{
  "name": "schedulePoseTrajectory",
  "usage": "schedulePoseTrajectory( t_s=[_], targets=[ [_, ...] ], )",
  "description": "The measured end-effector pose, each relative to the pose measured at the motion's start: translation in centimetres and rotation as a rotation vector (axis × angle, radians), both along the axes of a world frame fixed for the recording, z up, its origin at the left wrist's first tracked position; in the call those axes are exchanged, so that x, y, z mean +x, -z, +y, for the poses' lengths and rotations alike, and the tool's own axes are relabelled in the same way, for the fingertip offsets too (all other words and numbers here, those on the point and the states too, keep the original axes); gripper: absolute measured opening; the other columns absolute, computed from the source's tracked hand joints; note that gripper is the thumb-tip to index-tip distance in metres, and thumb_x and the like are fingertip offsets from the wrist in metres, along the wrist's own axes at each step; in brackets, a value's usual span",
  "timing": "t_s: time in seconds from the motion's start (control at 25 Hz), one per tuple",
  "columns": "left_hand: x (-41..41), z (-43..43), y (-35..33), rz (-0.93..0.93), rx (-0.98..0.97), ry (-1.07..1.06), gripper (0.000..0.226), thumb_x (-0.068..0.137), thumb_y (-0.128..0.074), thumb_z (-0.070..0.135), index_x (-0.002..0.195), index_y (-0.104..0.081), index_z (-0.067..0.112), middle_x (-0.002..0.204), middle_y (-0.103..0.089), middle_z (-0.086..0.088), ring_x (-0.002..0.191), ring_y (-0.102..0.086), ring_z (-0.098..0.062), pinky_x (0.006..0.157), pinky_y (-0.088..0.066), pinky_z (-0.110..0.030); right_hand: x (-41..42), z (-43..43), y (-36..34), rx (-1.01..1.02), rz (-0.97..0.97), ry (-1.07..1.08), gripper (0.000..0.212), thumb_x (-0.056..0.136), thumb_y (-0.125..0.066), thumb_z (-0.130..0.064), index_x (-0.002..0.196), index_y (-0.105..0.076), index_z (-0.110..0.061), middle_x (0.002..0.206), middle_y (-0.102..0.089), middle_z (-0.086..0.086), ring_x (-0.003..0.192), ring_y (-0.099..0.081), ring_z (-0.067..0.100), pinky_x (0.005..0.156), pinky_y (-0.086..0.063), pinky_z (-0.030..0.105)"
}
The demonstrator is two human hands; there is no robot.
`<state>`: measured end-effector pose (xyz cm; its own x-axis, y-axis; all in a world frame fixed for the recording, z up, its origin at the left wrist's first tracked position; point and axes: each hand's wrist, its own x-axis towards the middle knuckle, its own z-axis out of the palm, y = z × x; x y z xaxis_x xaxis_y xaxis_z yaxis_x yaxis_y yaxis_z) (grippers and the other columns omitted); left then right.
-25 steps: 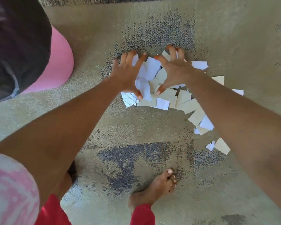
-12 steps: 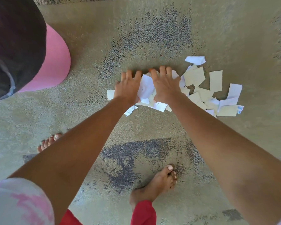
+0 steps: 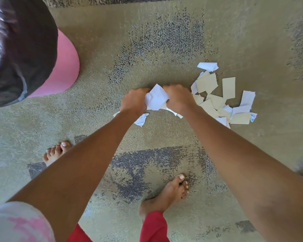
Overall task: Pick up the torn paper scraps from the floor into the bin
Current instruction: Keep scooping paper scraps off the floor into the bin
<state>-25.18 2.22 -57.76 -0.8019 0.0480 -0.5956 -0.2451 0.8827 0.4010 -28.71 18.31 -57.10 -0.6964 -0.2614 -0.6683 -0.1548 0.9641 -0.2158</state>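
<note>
Near the middle of the frame my left hand (image 3: 134,102) and right hand (image 3: 179,98) press a bunch of scraps (image 3: 156,98) between them, fingers curled tight around the paper on both sides; a few pieces (image 3: 141,119) lie on the carpet (image 3: 164,32) just under my left wrist; the loose scraps (image 3: 217,100) lie spread to the right of my right hand, white and cream, overlapping; the pink bin (image 3: 63,67) with its dark liner (image 3: 33,41) stands at the upper left; my bare feet show below.
</note>
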Motion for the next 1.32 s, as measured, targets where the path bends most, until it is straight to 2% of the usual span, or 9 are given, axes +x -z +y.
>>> schedulePoseTrajectory(
  t_s=[0.2, 0.36, 0.52, 0.64, 0.76, 0.92, 1.04, 1.16, 1.32],
  targets=[
    [-0.6, -1.4, -2.7, -0.018, 0.028, -0.045, 0.037, 0.078, -0.059, 0.002, 0.109, -0.066, 0.021, 0.093, -0.070, -0.014, 0.088, -0.066, -0.038, 0.073, -0.057, -0.045, 0.2, -0.2, -3.0, -0.102, -0.021, 0.176, 0.025, 0.080, -0.059, -0.008, 0.105, -0.062, -0.010, 0.097, -0.067, 0.017, 0.093, -0.063, 0.038, 0.069, -0.046, 0.035],
    [-1.6, -3.7, -6.2, 0.037, 0.059, -0.162, 0.039, 0.079, -0.068, 0.001, 0.116, -0.066, 0.014, 0.099, -0.072, -0.014, 0.091, -0.066, -0.032, 0.072, -0.051, -0.034, -0.9, 0.3, -6.9, -0.111, -0.024, 0.351, 0.035, 0.080, -0.066, -0.008, 0.114, -0.065, -0.015, 0.101, -0.069, 0.017, 0.095, -0.063, 0.036, 0.077, -0.051, 0.036],
    [-2.2, -5.2, -10.5, 0.074, 0.111, -0.268, 0.044, 0.080, -0.071, 0.004, 0.123, -0.063, 0.011, 0.104, -0.071, -0.016, 0.097, -0.066, -0.034, 0.073, -0.048, -0.032, -1.9, 0.3, -11.4, -0.169, 0.004, 0.538, 0.036, 0.077, -0.070, -0.009, 0.112, -0.066, -0.017, 0.092, -0.066, 0.010, 0.090, -0.062, 0.033, 0.072, -0.048, 0.031],
    [-2.6, -6.2, -13.6, 0.095, 0.146, -0.345, 0.033, 0.080, -0.070, 0.009, 0.113, -0.069, 0.015, 0.096, -0.073, -0.010, 0.089, -0.066, -0.028, 0.064, -0.042, -0.026, -3.0, -0.5, -15.3, -0.232, 0.034, 0.619, 0.034, 0.079, -0.072, -0.011, 0.112, -0.065, -0.015, 0.085, -0.060, 0.003, 0.081, -0.056, 0.026, 0.060, -0.036, 0.025],
    [-3.4, -7.2, -17.5, 0.132, 0.246, -0.469, 0.026, 0.080, -0.070, 0.005, 0.105, -0.071, 0.013, 0.090, -0.073, -0.002, 0.080, -0.063, -0.019, 0.064, -0.042, -0.022, -4.0, -2.1, -19.1, -0.298, 0.072, 0.707, 0.032, 0.079, -0.074, -0.011, 0.109, -0.064, -0.012, 0.072, -0.051, -0.004, 0.071, -0.049, 0.021, 0.056, -0.033, 0.025],
    [-4.4, -9.4, -23.3, 0.236, 0.345, -0.573, 0.027, 0.081, -0.073, 0.006, 0.106, -0.069, 0.014, 0.085, -0.070, 0.010, 0.078, -0.064, -0.013, 0.068, -0.053, -0.025, -5.2, -5.6, -23.9, -0.371, 0.143, 0.759, 0.035, 0.080, -0.074, -0.011, 0.112, -0.063, -0.009, 0.085, -0.058, 0.005, 0.076, -0.053, 0.021, 0.064, -0.037, 0.025],
    [-5.2, -12.3, -26.7, 0.312, 0.388, -0.675, 0.031, 0.082, -0.074, 0.008, 0.112, -0.066, 0.007, 0.078, -0.061, 0.016, 0.079, -0.060, -0.014, 0.058, -0.040, -0.012, -6.2, -9.1, -27.2, -0.443, 0.190, 0.763, 0.031, 0.080, -0.074, -0.012, 0.110, -0.065, -0.011, 0.079, -0.059, 0.001, 0.064, -0.050, 0.015, 0.059, -0.037, 0.023],
    [-5.6, -16.1, -28.3, 0.329, 0.333, -0.730, 0.039, 0.082, -0.076, 0.021, 0.118, -0.067, 0.007, 0.088, -0.071, 0.003, 0.074, -0.063, -0.016, 0.056, -0.044, -0.020, -7.4, -12.9, -29.9, -0.484, 0.226, 0.736, 0.028, 0.079, -0.074, -0.014, 0.106, -0.067, -0.017, 0.074, -0.056, -0.003, 0.058, -0.047, 0.009, 0.050, -0.036, 0.013],
    [-5.4, -21.3, -29.6, 0.357, 0.301, -0.821, 0.041, 0.079, -0.078, 0.026, 0.115, -0.068, 0.011, 0.096, -0.073, -0.002, 0.087, -0.067, -0.017, 0.073, -0.054, -0.029, -8.7, -18.7, -32.6, -0.552, 0.224, 0.698, 0.031, 0.079, -0.074, -0.012, 0.109, -0.066, -0.015, 0.086, -0.062, -0.002, 0.077, -0.057, 0.019, 0.058, -0.039, 0.019]
  ],
)
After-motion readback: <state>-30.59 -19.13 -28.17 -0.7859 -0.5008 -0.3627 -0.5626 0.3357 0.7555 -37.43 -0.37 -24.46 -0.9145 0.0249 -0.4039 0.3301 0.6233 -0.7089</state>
